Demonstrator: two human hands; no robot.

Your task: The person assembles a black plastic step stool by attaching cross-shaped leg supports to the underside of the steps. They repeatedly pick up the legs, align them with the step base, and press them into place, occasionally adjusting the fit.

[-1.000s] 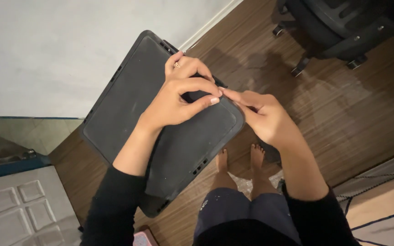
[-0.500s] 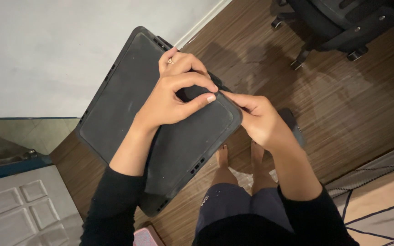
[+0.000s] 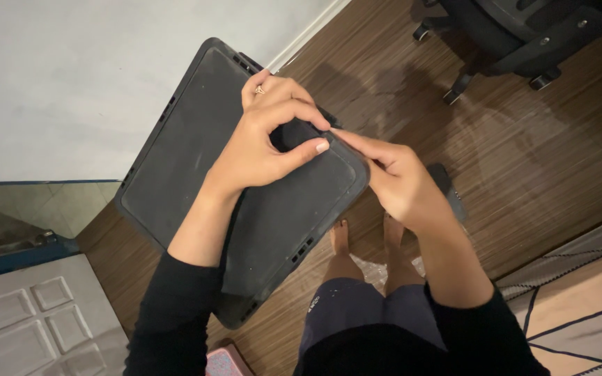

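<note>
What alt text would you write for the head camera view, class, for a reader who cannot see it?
Seen from above, a person's left hand and right hand pinch at the edge of a large black tray held over a wooden floor. Bare feet show below, and a black office chair stands beyond.

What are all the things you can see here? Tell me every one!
flat panel: 1, dark grey, rounded corners, held up in the middle
office chair: 1, black, on wheels, top right
wooden floor: 1, brown, right side
wall: 1, pale grey, top left
door: 1, white, panelled, bottom left
rug: 1, beige with dark lines, bottom right
ring: 1, on a left finger
feet: 2, bare, on the floor
left hand: 1, on the panel
right hand: 1, pinching the panel's right edge
</note>
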